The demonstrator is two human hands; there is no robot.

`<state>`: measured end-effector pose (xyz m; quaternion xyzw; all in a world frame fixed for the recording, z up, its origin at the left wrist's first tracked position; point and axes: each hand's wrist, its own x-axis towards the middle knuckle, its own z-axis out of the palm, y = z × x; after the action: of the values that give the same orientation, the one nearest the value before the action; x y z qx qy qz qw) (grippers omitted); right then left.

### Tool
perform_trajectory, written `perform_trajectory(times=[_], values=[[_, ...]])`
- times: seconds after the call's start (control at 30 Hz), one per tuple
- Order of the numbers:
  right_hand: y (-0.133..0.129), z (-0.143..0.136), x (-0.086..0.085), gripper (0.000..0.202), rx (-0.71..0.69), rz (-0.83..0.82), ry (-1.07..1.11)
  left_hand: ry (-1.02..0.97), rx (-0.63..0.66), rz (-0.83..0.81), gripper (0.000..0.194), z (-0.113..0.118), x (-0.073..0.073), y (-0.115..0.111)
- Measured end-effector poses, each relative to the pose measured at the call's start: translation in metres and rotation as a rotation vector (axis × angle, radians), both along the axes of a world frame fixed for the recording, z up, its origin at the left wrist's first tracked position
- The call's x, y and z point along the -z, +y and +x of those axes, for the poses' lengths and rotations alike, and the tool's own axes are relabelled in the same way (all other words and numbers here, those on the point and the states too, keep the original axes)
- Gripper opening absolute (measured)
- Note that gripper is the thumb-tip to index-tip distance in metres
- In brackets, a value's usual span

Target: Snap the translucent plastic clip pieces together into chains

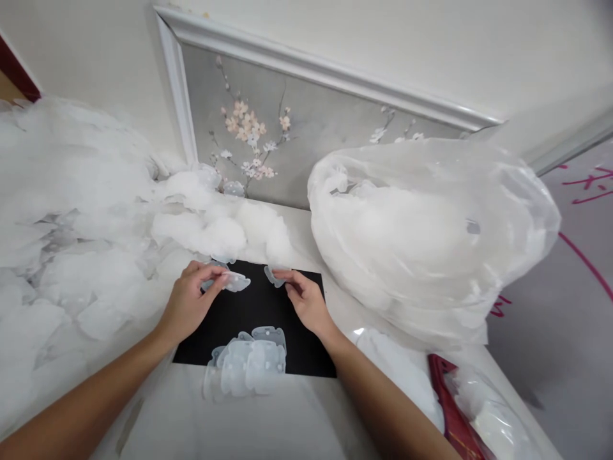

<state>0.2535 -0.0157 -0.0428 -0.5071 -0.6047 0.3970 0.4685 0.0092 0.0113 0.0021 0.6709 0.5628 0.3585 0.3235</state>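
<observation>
My left hand (197, 295) pinches a thin translucent white piece (238, 282) between thumb and fingers, above the upper left of a black mat (249, 306). To the right, my right hand (302, 295) has its fingers closed on another translucent piece (272, 277) near the mat's upper edge. Several similar pieces lie overlapping in a stack (253, 364) at the mat's lower edge, partly over the pale tabletop (205, 425).
Heaped white pieces (96, 191) cover the left side, reaching the mat's back edge. A large clear bag (421, 236) of pieces stands back right. A framed flower picture (297, 140) leans behind. At lower right lie a red object (453, 409) and a smaller clear bag (495, 415).
</observation>
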Motion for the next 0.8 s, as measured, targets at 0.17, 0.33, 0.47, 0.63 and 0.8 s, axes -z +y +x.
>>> perform_trajectory(times=[0.17, 0.33, 0.47, 0.63, 0.8], values=[[0.003, 0.002, 0.005, 0.045, -0.010, 0.107, -0.206, -0.285, 0.020, -0.286, 0.032, 0.003, -0.006, -0.001], [0.001, 0.000, -0.009, 0.011, 0.215, 0.139, -0.262, -0.397, 0.113, -0.493, 0.028, 0.004, 0.002, 0.001], [-0.002, -0.002, -0.016, 0.029, 0.238, -0.076, 0.004, -0.423, 0.124, -0.507, 0.029, 0.005, 0.001, 0.001], [0.001, -0.006, -0.009, 0.041, 0.072, -0.423, 0.503, -0.491, 0.166, -0.589, 0.030, 0.003, -0.002, 0.002], [0.004, -0.006, -0.008, 0.045, 0.029, -0.485, 0.657, -0.473, 0.143, -0.565, 0.031, 0.003, -0.003, 0.004]])
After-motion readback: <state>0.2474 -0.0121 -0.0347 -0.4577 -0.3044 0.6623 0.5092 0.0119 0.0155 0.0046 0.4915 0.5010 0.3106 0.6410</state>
